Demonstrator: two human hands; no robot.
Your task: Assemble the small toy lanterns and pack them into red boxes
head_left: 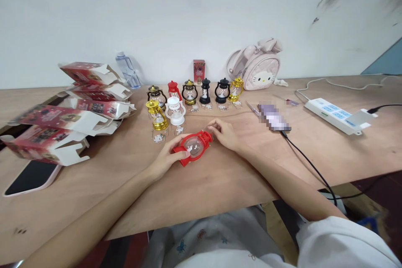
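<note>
A small red lantern (195, 146) with a clear globe lies tilted just above the table, its base toward me. My left hand (171, 153) grips it by the base, thumb on the front. At its top end my right hand (224, 134) is closed, fingertips pinched at the cap; whatever they hold is too small to make out. Behind stand more lanterns: a white one (175, 111), a gold one (157, 116), another gold one (236, 89), a second red one (173, 90) and several black or bronze ones (222, 91). Small metal-and-white pendants (159, 137) lie before them.
Flattened red and white boxes (63, 121) are piled at left, above a phone (33, 178). A water bottle (128, 70), an upright red box (199, 71) and a pink bag (262, 69) stand along the wall. At right lie a cabled phone (273, 117) and a power strip (334, 115).
</note>
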